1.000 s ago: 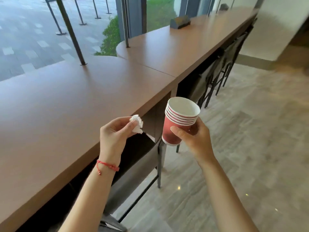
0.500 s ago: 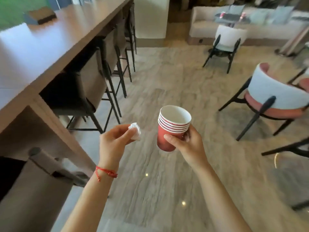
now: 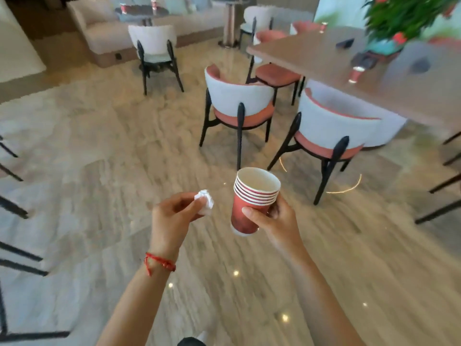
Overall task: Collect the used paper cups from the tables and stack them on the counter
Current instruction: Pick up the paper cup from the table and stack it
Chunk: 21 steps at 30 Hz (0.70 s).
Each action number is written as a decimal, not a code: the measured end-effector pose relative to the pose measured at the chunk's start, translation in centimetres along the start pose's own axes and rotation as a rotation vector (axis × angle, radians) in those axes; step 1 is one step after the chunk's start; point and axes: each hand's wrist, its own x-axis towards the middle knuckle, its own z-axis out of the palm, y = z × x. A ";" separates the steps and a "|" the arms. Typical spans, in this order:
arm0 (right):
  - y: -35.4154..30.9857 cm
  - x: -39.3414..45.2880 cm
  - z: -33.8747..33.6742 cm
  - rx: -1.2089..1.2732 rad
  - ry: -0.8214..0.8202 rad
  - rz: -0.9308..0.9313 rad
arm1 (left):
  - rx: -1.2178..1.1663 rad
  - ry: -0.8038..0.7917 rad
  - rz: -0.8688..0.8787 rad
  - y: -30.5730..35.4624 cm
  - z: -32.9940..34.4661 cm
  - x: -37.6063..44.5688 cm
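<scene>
Lower centre, the right hand (image 3: 277, 221) has its grip clamped on a stack of red cups (image 3: 252, 203); the left hand (image 3: 172, 216) pinches a crumpled tissue (image 3: 205, 201). Collecting is mid-way: next, probably the cup (image 3: 356, 74) on the worktop (image 3: 311, 56), upper right.

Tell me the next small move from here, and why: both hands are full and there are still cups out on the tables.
Probably walk toward the long table at right and nest the red cup standing there into the stack of cups in the right hand. It looks like the nearest loose cup. The left hand pinches only a crumpled napkin, so its spare fingers could lift the cup.
</scene>
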 end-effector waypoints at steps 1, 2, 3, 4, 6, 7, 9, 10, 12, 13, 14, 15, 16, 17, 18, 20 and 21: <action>0.2 0.4 -0.7 0.004 0.051 -0.001 | -0.003 -0.043 -0.012 -0.1 0.8 1.1; 0.3 0.7 -1.2 0.012 0.104 0.002 | -0.007 -0.085 -0.022 -0.2 1.5 2.1; 0.5 1.1 -1.7 0.020 0.160 0.006 | -0.006 -0.130 -0.031 -0.4 2.4 3.3; 0.6 1.4 -2.1 0.028 0.205 0.011 | -0.001 -0.162 -0.034 -0.5 3.0 4.3; 1.0 1.9 -2.7 0.035 0.284 0.019 | 0.004 -0.220 -0.040 -0.8 4.2 6.0; 1.2 2.0 -2.9 0.036 0.326 0.026 | 0.008 -0.250 -0.049 -1.0 4.8 6.7; 1.5 2.2 -3.3 0.037 0.400 0.032 | 0.013 -0.305 -0.074 -1.4 5.9 8.0; 1.7 2.3 -3.5 0.033 0.431 0.031 | 0.016 -0.335 -0.086 -1.6 6.5 8.7; 2.1 2.5 -3.9 0.018 0.479 0.036 | 0.022 -0.391 -0.100 -2.0 7.9 9.7; 2.2 2.7 -4.2 0.012 0.496 0.039 | 0.020 -0.412 -0.103 -2.1 8.6 10.2; 2.2 2.9 -4.5 0.007 0.512 0.040 | 0.018 -0.435 -0.106 -2.3 9.4 10.6; 2.3 3.2 -4.9 0.004 0.531 0.040 | 0.017 -0.459 -0.109 -2.4 10.1 11.0; 2.4 3.6 -5.4 0.006 0.549 0.040 | 0.018 -0.481 -0.113 -2.6 10.9 11.5; 2.5 4.1 -5.8 0.007 0.565 0.039 | 0.019 -0.500 -0.116 -2.7 11.7 11.9; 2.6 4.7 -6.3 0.003 0.578 0.037 | 0.022 -0.513 -0.116 -2.9 12.5 12.5; 2.8 6.0 -7.6 -0.008 0.595 0.035 | 0.035 -0.527 -0.120 -3.4 14.4 13.6; 2.9 6.7 -8.2 -0.009 0.599 0.035 | 0.037 -0.528 -0.125 -3.6 15.4 14.2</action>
